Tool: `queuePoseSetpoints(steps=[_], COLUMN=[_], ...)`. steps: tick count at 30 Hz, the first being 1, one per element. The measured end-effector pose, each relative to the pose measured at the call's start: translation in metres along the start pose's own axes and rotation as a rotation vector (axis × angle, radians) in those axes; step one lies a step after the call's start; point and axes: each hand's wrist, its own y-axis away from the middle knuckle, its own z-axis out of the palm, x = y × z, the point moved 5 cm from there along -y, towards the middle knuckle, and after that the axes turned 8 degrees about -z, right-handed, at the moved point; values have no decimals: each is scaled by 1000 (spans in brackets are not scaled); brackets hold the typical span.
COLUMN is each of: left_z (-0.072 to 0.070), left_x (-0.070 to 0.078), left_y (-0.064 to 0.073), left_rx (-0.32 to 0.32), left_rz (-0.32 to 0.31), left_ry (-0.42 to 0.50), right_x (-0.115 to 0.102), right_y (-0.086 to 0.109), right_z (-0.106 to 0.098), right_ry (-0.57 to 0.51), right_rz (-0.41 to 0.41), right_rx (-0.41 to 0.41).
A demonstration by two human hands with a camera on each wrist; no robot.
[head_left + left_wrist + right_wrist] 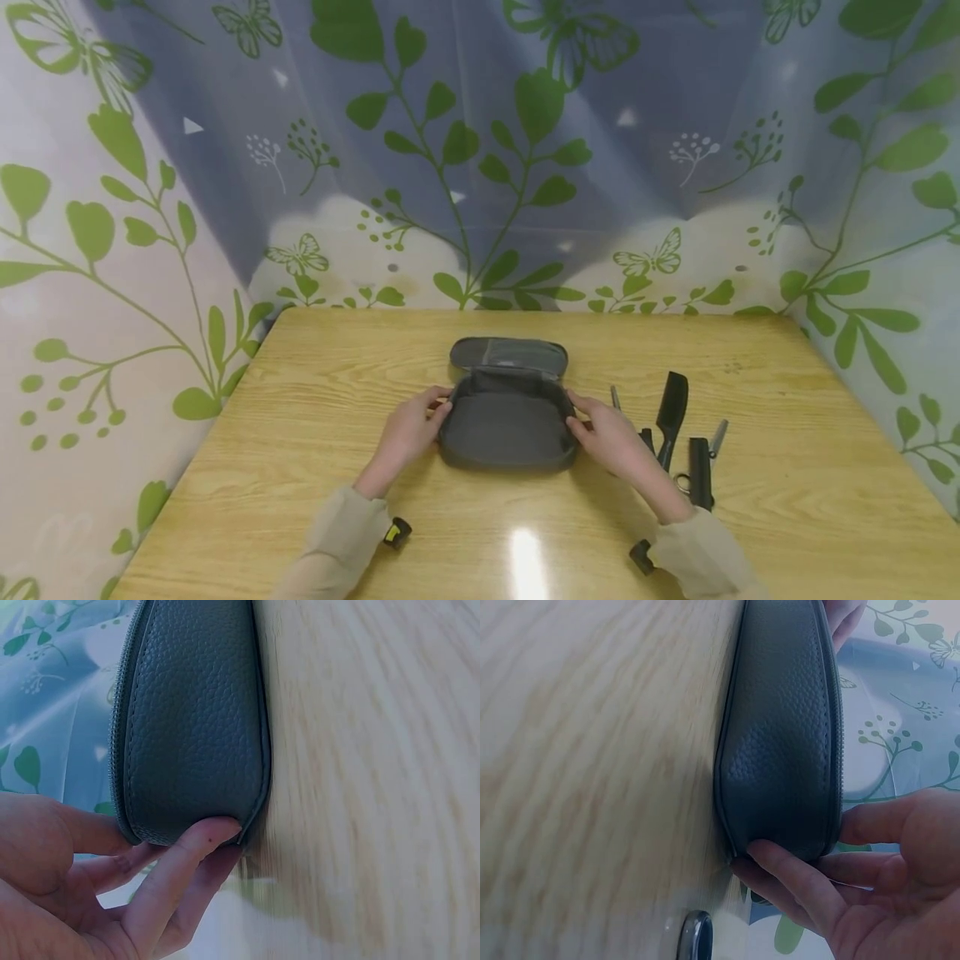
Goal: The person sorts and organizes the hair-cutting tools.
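Observation:
A dark grey zip case (506, 429) of grained, leather-like material lies on the wooden table with its lid (510, 354) folded back, away from me. Its inside shows no contents. My left hand (412, 427) holds the left side wall and my right hand (609, 433) the right one. In the left wrist view, the fingers (176, 889) press against the lower corner of the case, the thumb up by the zipped rim. The right wrist view has a similar grip, fingers (799, 885) at the bottom corner and thumb near the zip.
Right of the case lie a black handled comb (674, 400), a second black comb (700, 471) and scissors (719, 437), with another slim metal tip (615, 397) partly hidden by my right hand. A patterned curtain (465, 167) hangs behind the wooden table (337, 358) and along both sides.

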Motion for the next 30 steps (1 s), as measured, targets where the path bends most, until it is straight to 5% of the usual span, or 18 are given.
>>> queuePoseSetpoints(steps=[30], left_z=[9], left_x=[0], left_y=[13], left_rx=[-34], left_rz=[30], left_ry=[55], right_x=[2], right_y=[19], right_z=[-2], right_ry=[-1], right_rz=[-15], right_rx=[36])
